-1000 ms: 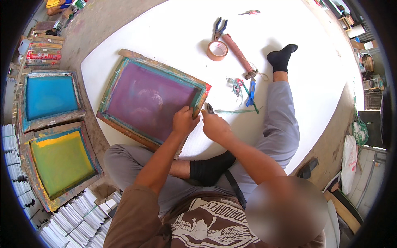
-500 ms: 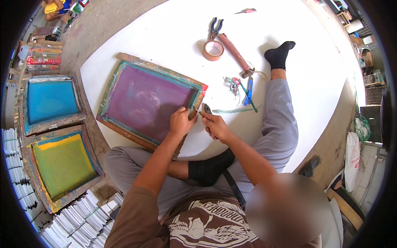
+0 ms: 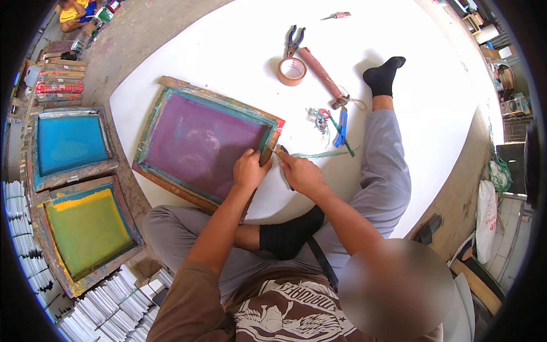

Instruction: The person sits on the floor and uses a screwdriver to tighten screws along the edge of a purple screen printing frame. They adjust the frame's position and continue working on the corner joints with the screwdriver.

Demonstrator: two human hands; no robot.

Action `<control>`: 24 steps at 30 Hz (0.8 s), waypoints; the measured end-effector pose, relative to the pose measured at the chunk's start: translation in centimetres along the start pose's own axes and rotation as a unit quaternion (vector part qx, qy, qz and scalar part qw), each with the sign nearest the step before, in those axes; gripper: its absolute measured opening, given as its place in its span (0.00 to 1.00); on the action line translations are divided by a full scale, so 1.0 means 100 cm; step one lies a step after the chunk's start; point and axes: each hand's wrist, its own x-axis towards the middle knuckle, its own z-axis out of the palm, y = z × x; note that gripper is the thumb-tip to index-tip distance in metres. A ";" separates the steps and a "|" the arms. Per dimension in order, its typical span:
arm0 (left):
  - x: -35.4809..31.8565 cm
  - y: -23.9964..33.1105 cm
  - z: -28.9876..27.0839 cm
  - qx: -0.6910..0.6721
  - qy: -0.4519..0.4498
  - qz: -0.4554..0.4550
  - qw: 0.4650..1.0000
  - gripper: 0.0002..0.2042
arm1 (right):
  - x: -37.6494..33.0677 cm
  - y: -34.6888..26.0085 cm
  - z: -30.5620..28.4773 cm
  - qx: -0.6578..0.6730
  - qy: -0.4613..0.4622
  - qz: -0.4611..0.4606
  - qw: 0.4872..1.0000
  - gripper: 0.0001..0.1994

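A wooden silk-screen frame with purple mesh lies tilted on the white sheet in front of me. My left hand grips its right-hand rail near the lower right corner, thumb and fingers closed on the wood. Just right of that rail, my right hand is closed around a slim tool whose thin tip points at the frame's edge. My fingers hide most of this tool, so its kind is unclear. A dark, long object shows beside the right fingers; whether I hold it cannot be made out.
On the white sheet lie pliers, a tape roll, a hammer, a blue cutter, a screwdriver and green strips. Blue and yellow-green screens stand left. Another person sits far left.
My right hand has shifted slightly right and turned, and the dark object beside it now shows along more of its length. The left hand and frame stay nearly in place.
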 end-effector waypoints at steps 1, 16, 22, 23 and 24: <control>0.000 0.000 0.000 0.003 0.002 0.003 1.000 0.19 | 0.000 -0.002 -0.001 -0.006 0.000 0.003 1.000 0.20; 0.004 0.004 -0.004 -0.007 -0.021 0.001 1.000 0.16 | 0.002 -0.042 -0.024 -0.114 -0.052 0.031 0.992 0.23; 0.004 0.001 0.000 -0.010 -0.014 0.005 1.000 0.14 | 0.004 -0.050 -0.027 -0.118 -0.075 0.041 0.989 0.21; 0.004 0.000 0.001 -0.011 -0.015 0.010 1.000 0.14 | 0.005 -0.052 -0.025 -0.119 -0.079 0.044 0.989 0.21; 0.003 -0.001 0.002 -0.013 -0.015 0.016 1.000 0.13 | 0.005 -0.055 -0.023 -0.120 -0.083 0.046 0.988 0.20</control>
